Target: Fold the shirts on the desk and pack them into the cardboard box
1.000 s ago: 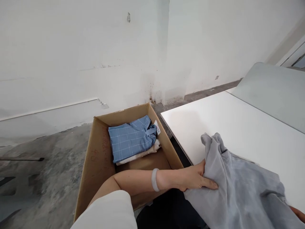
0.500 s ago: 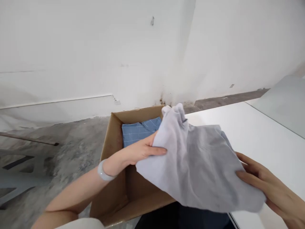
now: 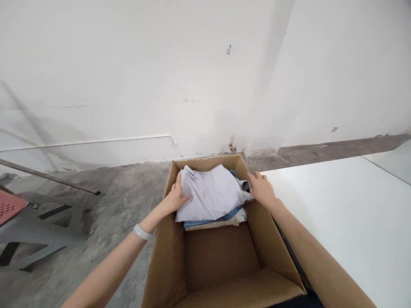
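A folded light grey garment [image 3: 210, 192] lies at the far end of an open cardboard box [image 3: 221, 256], on top of other folded clothes. My left hand [image 3: 175, 196] holds its left edge, thumb on top and the other fingers along the side by the box wall. At the opposite edge, beside the right wall, my right hand [image 3: 260, 188] grips the garment near a dark opening in the cloth. Beneath it show the edges of a blue garment [image 3: 199, 223] and a beige garment [image 3: 221, 223].
To the right stands a white table [image 3: 337, 205]. A grey stool [image 3: 48, 231] with a pink item [image 3: 11, 207] on it is at the left, near a thin rod [image 3: 51, 177]. Behind the box rises a white wall [image 3: 144, 77] above the concrete floor [image 3: 128, 192].
Both hands have moved the grey garment left and down into the box, onto the stack. The garment now lies flatter, covering most of the blue cloth. The view has shifted left.
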### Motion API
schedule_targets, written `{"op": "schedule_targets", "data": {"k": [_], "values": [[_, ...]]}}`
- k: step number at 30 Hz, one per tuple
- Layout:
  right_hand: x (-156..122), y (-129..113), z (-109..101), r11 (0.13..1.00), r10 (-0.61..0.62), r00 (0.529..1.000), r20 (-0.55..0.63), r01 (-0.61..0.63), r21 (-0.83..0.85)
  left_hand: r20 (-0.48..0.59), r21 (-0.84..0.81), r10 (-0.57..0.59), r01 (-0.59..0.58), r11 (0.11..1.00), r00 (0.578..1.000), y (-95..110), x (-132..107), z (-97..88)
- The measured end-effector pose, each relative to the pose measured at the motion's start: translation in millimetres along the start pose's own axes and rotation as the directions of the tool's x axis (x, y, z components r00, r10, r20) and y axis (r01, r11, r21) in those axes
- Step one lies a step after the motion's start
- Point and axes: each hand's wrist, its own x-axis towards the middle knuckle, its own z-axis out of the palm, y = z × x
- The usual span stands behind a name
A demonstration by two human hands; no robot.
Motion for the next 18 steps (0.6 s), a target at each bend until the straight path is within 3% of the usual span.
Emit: {"op": "schedule_targets", "data": {"k": [2,5,8,12,15,18], "values": [[-9.6,-7.5,28.9,0.947,-0.172,0.985,0.008,0.167,-0.274,0.039,0.294,0.015,-0.026,0.955,0.999,-2.9,4.3,19.1],[-26.4,-16.0,64.2,0.829,-0.357,0.920,0.159,0.391,-0.401,0.290,0.542,-0.071,-0.103,0.834,0.954,3.4,2.8,44.3],[-32.2,-13.5,82.9,0.827,-0.273,0.925,0.265,0.367,-0.427,0.515,0.589,-0.166,-0.205,0.782,0.841,9.0,-3.3,59.5],[-29.4,-2.0,90.0,0.877,-0.162,0.934,0.317,0.284,-0.388,0.629,0.593,-0.248,-0.249,0.765,0.737,7.5,-5.3,65.7],[-30.4,0.4,92.5,0.895,-0.128,0.935,0.330,0.252,-0.367,0.654,0.618,-0.305,-0.257,0.743,0.692,6.0,-1.1,66.4],[-39.3,-3.3,91.5,0.908,-0.094,0.941,0.325,0.215,-0.359,0.663,0.614,-0.286,-0.284,0.737,0.692,3.0,0.9,68.2]]}}
